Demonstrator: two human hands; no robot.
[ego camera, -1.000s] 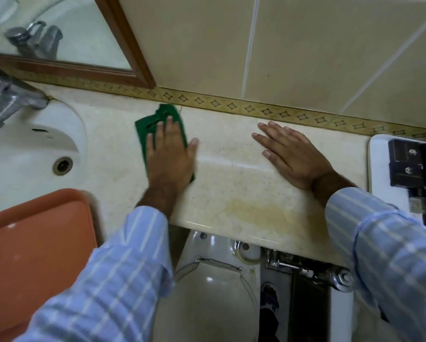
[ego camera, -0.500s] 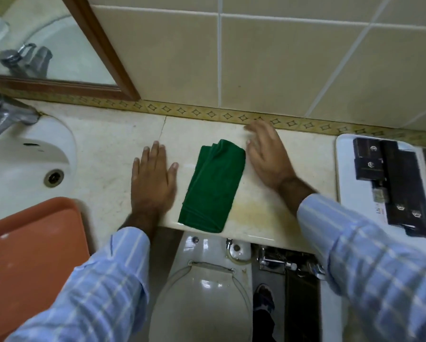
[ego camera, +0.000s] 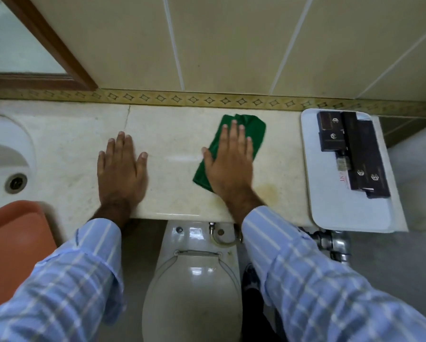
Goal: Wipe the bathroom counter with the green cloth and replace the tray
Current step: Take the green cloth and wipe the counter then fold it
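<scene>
The green cloth (ego camera: 257,130) lies on the beige marble counter (ego camera: 172,134), right of centre. My right hand (ego camera: 231,166) presses flat on top of it, fingers spread toward the wall, covering most of the cloth. My left hand (ego camera: 122,171) rests flat and empty on the bare counter to the left, about a hand's width from the cloth. A white tray (ego camera: 350,213) holding several dark boxes (ego camera: 355,151) sits at the counter's right end. An orange tray (ego camera: 14,243) shows at the lower left, near the sink.
A white sink (ego camera: 4,154) with its drain is set into the counter at far left. A yellowish stain (ego camera: 268,188) marks the counter near my right wrist. A toilet (ego camera: 194,292) stands below the counter's front edge. A mirror frame (ego camera: 59,53) hangs on the tiled wall.
The cloth passed from under my left hand to lying free, and now sits under my right hand farther right. My view has shifted right, showing the whole white tray.
</scene>
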